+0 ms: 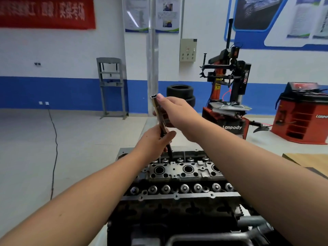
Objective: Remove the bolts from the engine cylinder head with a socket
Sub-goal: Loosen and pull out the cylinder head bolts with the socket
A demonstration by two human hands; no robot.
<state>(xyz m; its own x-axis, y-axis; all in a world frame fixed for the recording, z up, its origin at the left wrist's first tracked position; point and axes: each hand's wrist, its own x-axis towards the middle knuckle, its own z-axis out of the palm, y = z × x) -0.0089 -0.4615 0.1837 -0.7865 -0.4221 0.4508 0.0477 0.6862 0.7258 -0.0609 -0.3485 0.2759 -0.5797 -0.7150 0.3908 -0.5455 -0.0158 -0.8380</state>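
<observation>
Low in the frame sits the engine cylinder head [177, 176], its bolts [184, 188] in a row across the centre. Above it, the left hand [156, 141] grips the socket [160, 118] low, apparently steadying it, while the right hand [174, 110] pinches the top, thumb near its open mouth.
</observation>
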